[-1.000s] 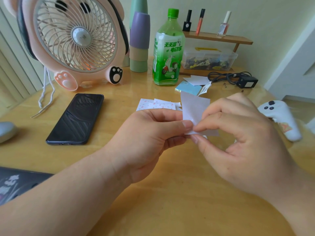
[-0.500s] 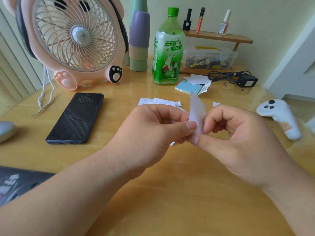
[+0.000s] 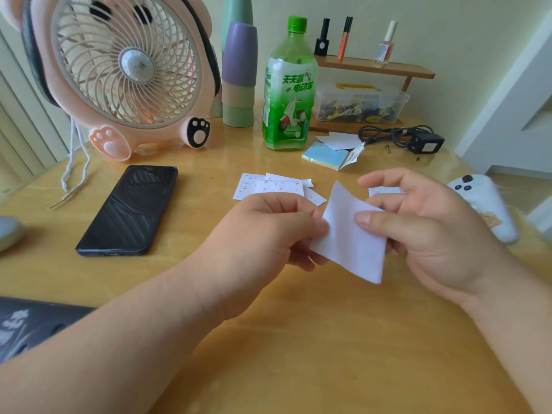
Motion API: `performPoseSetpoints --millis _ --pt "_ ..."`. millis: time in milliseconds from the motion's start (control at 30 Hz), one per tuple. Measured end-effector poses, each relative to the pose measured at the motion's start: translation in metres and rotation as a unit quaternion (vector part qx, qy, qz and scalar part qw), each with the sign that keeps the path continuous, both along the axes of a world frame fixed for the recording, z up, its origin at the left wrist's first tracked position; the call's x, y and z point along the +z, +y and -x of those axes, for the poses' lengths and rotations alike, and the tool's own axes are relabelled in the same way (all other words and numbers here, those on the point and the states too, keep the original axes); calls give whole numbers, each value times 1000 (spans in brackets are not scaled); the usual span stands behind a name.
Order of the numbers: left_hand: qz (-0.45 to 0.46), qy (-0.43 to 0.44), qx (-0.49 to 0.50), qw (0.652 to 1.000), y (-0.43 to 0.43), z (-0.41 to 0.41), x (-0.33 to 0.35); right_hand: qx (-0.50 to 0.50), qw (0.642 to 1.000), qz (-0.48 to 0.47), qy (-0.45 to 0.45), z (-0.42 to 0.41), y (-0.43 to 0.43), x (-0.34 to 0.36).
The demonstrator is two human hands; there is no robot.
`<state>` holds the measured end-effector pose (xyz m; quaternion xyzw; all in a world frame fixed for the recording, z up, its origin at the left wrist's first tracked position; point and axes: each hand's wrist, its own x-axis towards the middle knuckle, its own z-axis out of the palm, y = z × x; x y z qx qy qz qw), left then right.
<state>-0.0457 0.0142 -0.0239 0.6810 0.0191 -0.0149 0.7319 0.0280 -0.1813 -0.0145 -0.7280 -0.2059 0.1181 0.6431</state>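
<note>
Your fingers [image 3: 316,226] pinch the white paper square [image 3: 352,249] above the table: left hand [image 3: 268,234] at its left edge, right hand [image 3: 436,231] with thumb on its face.

Soft, bright daylight, glare on the glossy table [image 3: 298,339], wide-angle bending at the edges.

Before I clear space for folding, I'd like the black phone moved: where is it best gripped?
Probably pinch the black phone across its two long edges near mid-length, coming from above: it lies flat on the table, both long sides free. The left hand and right hand both pinch the white paper.
</note>
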Motion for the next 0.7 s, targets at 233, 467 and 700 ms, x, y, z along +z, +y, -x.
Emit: performPoseSetpoints --millis 233,467,700 --pt "-334 50 -30 941 -4 7 3 15 933 311 -178 -2 -6 -8" --pt "-381 31 -9 924 -7 6 4 64 881 435 -176 4 -2 1" --pt "-301 16 73 951 -8 4 3 65 902 394 -167 -1 -12 6"
